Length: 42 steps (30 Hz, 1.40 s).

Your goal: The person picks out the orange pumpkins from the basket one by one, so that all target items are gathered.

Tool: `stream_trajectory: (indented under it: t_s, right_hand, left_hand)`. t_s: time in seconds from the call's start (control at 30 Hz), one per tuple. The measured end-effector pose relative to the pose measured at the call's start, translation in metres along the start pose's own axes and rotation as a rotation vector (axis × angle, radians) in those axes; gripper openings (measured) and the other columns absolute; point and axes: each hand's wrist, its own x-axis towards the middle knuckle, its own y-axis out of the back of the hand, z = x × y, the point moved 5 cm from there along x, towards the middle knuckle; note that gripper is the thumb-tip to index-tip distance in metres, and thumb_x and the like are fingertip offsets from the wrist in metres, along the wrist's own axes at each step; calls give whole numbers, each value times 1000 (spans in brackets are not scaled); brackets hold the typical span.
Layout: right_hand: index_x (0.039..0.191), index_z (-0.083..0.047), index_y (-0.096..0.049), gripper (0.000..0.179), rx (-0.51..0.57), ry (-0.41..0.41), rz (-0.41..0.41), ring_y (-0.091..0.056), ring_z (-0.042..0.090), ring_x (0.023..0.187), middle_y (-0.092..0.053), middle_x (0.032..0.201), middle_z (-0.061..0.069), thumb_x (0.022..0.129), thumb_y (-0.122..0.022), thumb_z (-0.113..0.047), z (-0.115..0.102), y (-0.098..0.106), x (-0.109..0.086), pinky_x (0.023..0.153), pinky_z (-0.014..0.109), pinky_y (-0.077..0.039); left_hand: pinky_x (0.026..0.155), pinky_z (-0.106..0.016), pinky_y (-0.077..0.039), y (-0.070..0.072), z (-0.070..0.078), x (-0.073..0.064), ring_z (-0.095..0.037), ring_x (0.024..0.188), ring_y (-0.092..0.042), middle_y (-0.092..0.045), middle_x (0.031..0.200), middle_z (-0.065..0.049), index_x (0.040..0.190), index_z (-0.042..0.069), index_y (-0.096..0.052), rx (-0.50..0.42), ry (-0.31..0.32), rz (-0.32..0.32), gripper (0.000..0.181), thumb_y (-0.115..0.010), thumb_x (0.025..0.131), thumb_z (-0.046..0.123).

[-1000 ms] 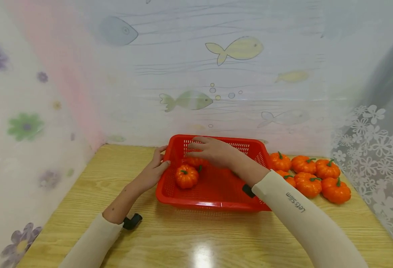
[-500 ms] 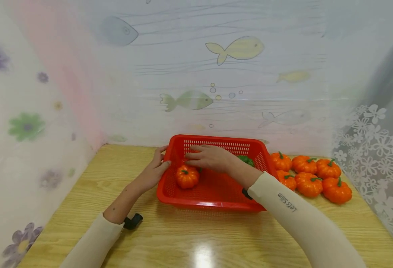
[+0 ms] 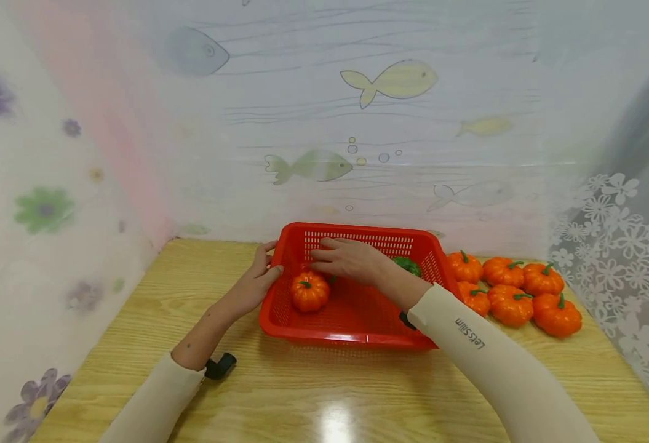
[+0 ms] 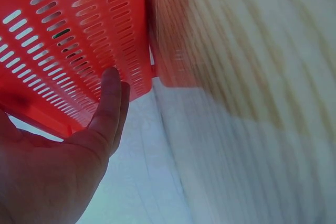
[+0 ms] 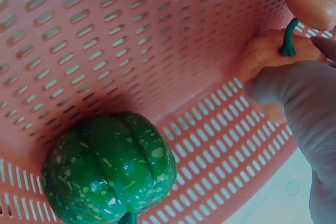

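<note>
A red plastic basket (image 3: 352, 337) with slotted walls stands on the table. My left hand (image 3: 252, 286) grips its left wall, thumb over the rim; the left wrist view shows straight fingers (image 4: 107, 103) along the outside. Inside the basket, my right hand (image 3: 352, 261) holds an orange toy pumpkin (image 5: 262, 51) with a green stem, thumb on one side and fingertips on the other. In the head view this hand mostly covers it. Another orange pumpkin (image 3: 310, 293) sits at the near left of the basket. A speckled green pumpkin (image 5: 110, 166) lies at its back right.
Several orange pumpkins (image 3: 509, 304) stand in two rows on the wooden table (image 3: 280, 394), just right of the basket. Behind the table hangs a pale curtain (image 3: 302, 111) with fish drawings; more patterned curtain flanks both sides.
My right hand has dropped lower into the basket and settled around the rear orange pumpkin. The green pumpkin has come into view behind the right forearm. My left hand has stayed on the wall.
</note>
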Motion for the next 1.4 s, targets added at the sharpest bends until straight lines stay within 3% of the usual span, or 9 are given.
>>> stream_trajectory:
  t_s: [0.2,0.5,0.73,0.97,1.4]
  right_hand:
    - [148,-19,-61,52,66,-24,34,-50,30,140,-57,151,4,99,-74,-9,5,4,-5,115,42,-48]
    - [150,-10,-57,63,173,-47,48,-50,30,144,-56,151,11,91,-80,-3,9,19,-15,120,43,-42]
    - [153,-7,-53,78,298,-98,55,-52,29,139,-54,151,12,85,-90,-20,14,35,-27,115,41,-48]
    - [152,-9,-52,80,440,-182,57,-52,26,137,-53,148,8,86,-89,-31,13,48,-42,116,41,-47]
    - [152,-8,-51,80,504,-315,60,-59,24,128,-56,146,5,88,-81,-45,5,75,-75,112,42,-50]
  left_hand:
    - [100,-52,-58,0,-1,0,-46,128,-60,-40,149,-29,167,10,-5,0,7,0,63,-38,115,21]
    - [99,-50,-59,0,-2,-1,-45,128,-60,-39,151,-29,167,12,-4,-17,12,0,64,-39,115,22]
    - [98,-46,-59,1,-4,1,-44,126,-61,-40,149,-29,167,11,-4,-15,5,-3,63,-39,115,21]
    - [100,-51,-58,1,-2,1,-46,127,-60,-42,145,-30,167,10,-4,-8,-21,-8,62,-37,116,21]
    - [98,-46,-59,0,-3,0,-43,126,-61,-42,144,-28,167,12,-5,1,-14,-4,62,-39,116,23]
